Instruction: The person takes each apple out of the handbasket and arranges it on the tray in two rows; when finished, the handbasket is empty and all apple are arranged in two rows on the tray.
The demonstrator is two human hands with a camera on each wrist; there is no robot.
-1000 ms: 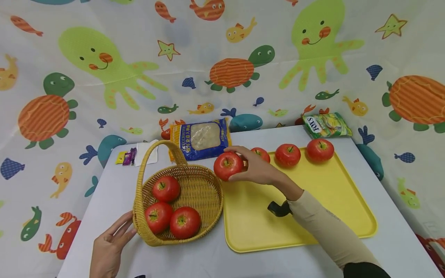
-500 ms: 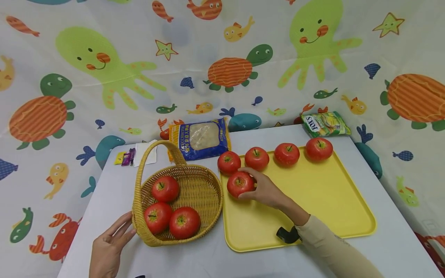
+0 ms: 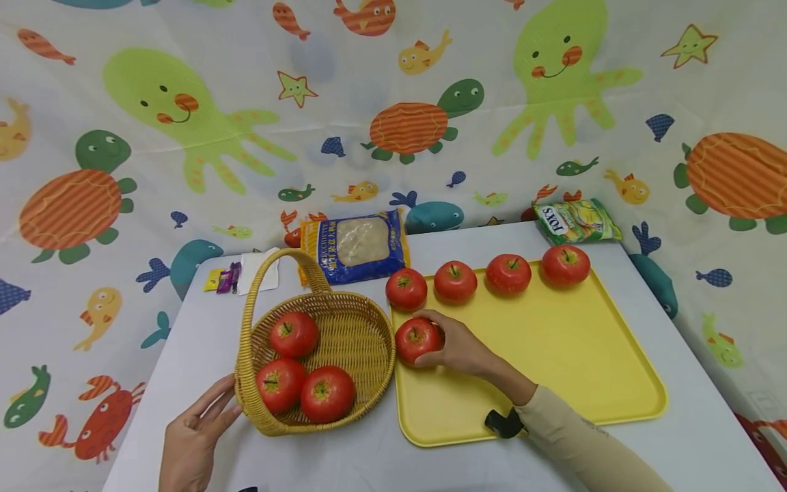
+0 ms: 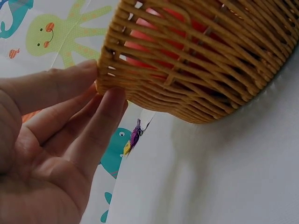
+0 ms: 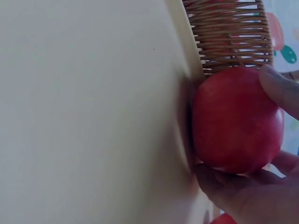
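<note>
In the head view my right hand [image 3: 458, 347] grips a red apple [image 3: 415, 340] at the left side of the yellow tray [image 3: 529, 362]. The right wrist view shows thumb and fingers around this apple [image 5: 236, 121], close to the tray's raised edge. My left hand [image 3: 195, 429] holds the left side of a wicker basket [image 3: 369, 328] with an arched handle. Up close, the thumb and fingers of the left hand [image 4: 56, 144] pinch the basket's woven edge [image 4: 187, 93]. Inside the basket lie three red apples [image 3: 327, 394].
Several red apples [image 3: 507, 275] stand in a row along the tray's back edge. Behind the basket lies a blue and yellow pasta bag [image 3: 356, 247]. A green Fox's packet [image 3: 578, 221] lies at the back right. Small wrapped sweets [image 3: 225, 279] and a white napkin [image 3: 258, 270] sit back left.
My right hand has brought its apple down and toward me, then slightly left, from in front of the row's leftmost apple, which now shows. The left hand stays at the basket.
</note>
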